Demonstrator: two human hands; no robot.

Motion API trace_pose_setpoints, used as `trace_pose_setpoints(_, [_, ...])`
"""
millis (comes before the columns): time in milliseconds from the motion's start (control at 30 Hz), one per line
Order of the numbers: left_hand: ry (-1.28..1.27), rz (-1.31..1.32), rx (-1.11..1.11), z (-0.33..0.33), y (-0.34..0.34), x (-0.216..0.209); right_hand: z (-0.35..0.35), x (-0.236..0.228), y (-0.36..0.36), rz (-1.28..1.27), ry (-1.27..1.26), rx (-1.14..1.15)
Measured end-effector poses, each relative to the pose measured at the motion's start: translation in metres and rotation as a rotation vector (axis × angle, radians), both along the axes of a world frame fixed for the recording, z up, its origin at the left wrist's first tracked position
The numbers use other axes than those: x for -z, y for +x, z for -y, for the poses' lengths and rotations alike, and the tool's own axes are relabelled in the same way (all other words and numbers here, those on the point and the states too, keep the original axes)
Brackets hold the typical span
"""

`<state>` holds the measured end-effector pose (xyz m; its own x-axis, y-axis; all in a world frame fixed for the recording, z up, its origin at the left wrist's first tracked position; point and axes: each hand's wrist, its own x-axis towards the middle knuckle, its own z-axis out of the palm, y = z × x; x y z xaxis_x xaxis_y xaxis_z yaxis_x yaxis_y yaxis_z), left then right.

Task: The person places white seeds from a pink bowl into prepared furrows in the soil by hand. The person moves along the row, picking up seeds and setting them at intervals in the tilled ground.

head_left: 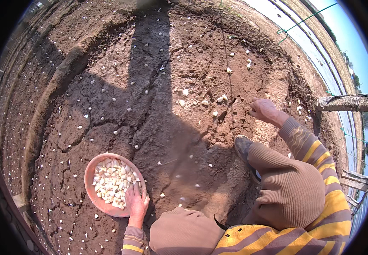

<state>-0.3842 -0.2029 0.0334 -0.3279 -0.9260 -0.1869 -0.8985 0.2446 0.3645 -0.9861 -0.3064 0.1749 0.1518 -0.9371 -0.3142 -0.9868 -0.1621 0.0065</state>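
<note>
Left hand (136,203) clasps the near-right rim of the reddish bowl (89,187), lower left, fingers inside against the cloves (111,178). Right hand (265,111) is curled over soil (175,140), above the shoe (243,148); cannot tell whether it pinches anything. Wide clove-dotted ground separates both hands.

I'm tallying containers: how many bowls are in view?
1: the reddish bowl of pale cloves, lower left, with the left hand at its rim. None seems hidden.
</note>
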Motion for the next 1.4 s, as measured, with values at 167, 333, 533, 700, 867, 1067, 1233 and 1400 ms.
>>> trace_pose_setpoints(167, [0.098, 0.109, -0.041, 0.002, -0.012, -0.016, 0.049, 0.074, -0.013, 0.182, -0.004, -0.005])
trace_pose_setpoints(333, [0.159, 0.350, -0.102, 0.008, -0.031, -0.020, 0.100, 0.145, -0.030, 0.364, -0.196, -0.252])
trace_pose_setpoints(533, [0.174, 0.362, -0.342, 0.014, -0.062, -0.072, 0.123, 0.190, -0.034, 0.453, -0.150, -0.395])
trace_pose_setpoints(700, [0.174, 0.263, -0.360, -0.042, -0.078, -0.135, 0.131, 0.183, -0.041, 0.546, -0.172, -0.415])
trace_pose_setpoints(867, [0.467, 0.420, -0.395, -0.079, -0.120, -0.182, 0.137, 0.178, -0.049, 0.617, -0.106, -0.386])
trace_pose_setpoints(1067, [0.376, 0.114, -0.397, -0.065, -0.187, -0.152, 0.137, 0.181, -0.047, 0.604, -0.004, -0.412])
trace_pose_setpoints(1233, [0.277, -0.101, -0.370, -0.057, -0.213, -0.103, 0.178, 0.118, -0.022, 0.708, 0.108, -0.280])
trace_pose_setpoints(1400, [0.233, -0.201, -0.264, -0.071, -0.234, -0.045, 0.222, 0.010, 0.043, 0.748, 0.396, -0.160])
